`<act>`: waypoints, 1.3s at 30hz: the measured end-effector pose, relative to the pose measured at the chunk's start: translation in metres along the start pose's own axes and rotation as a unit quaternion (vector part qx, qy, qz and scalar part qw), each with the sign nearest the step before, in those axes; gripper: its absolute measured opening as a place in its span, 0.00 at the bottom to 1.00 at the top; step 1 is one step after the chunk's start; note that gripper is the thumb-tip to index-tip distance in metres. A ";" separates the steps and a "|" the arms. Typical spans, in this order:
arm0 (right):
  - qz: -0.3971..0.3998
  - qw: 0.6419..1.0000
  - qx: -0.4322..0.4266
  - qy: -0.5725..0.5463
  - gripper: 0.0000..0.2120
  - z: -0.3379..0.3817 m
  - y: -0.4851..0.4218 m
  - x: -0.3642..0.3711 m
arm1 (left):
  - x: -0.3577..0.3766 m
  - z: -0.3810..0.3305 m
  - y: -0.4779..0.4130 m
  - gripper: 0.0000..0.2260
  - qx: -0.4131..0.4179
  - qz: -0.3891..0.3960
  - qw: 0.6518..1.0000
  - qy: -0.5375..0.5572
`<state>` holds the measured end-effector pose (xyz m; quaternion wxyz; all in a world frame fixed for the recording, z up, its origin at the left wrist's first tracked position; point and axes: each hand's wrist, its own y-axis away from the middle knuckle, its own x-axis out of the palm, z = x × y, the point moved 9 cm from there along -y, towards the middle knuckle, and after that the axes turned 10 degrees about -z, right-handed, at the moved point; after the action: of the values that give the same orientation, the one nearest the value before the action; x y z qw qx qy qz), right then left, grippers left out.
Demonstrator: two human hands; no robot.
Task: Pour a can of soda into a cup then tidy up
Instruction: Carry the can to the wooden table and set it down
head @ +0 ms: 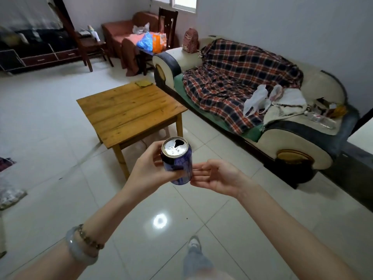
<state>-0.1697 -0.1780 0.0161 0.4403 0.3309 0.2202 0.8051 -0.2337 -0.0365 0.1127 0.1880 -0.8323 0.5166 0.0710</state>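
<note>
Head view: a person standing in a tiled living room holds an opened soda can [177, 158] at the centre of the frame, above the floor [60, 128] and just in front of the near corner of a low wooden surface [129, 110]. The can is dark blue with pale lettering down its side, and it tilts so that its silver top faces the camera. The drinking hole is open and dark, and small droplets lie on the lid. The left hand [149, 164] has its grip clamped on the can, with the thumb curled over the near side and the fingers behind. The right hand [218, 176] has its grip apart, palm turned up, with straight fingers reaching to the can's lower end; whether they touch it cannot be told. Two bracelets [84, 243] circle the left wrist at lower left. A yellow cloth [143, 83] lies at the far edge of the surface. At right, a plaid blanket [242, 77] and plastic bags [256, 100] cover a cream sofa [286, 142]. One shoe [194, 243] shows at bottom centre.
</note>
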 end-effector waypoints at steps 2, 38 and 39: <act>0.018 1.000 0.003 0.016 0.19 0.035 -0.031 -0.002 | 0.005 0.007 -0.040 0.31 -0.010 -0.025 1.000 0.003; 0.117 0.983 0.066 0.125 0.17 0.388 -0.516 0.162 | -0.104 0.198 -0.564 0.33 -0.077 -0.167 0.978 -0.096; 0.121 0.982 0.070 0.129 0.17 0.393 -0.528 0.169 | -0.109 0.205 -0.574 0.33 -0.081 -0.169 0.977 -0.098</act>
<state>0.3471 0.2635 0.0011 0.2833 0.2782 0.2891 0.8711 0.2406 0.3606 0.0958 0.1786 -0.9092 0.3400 0.1611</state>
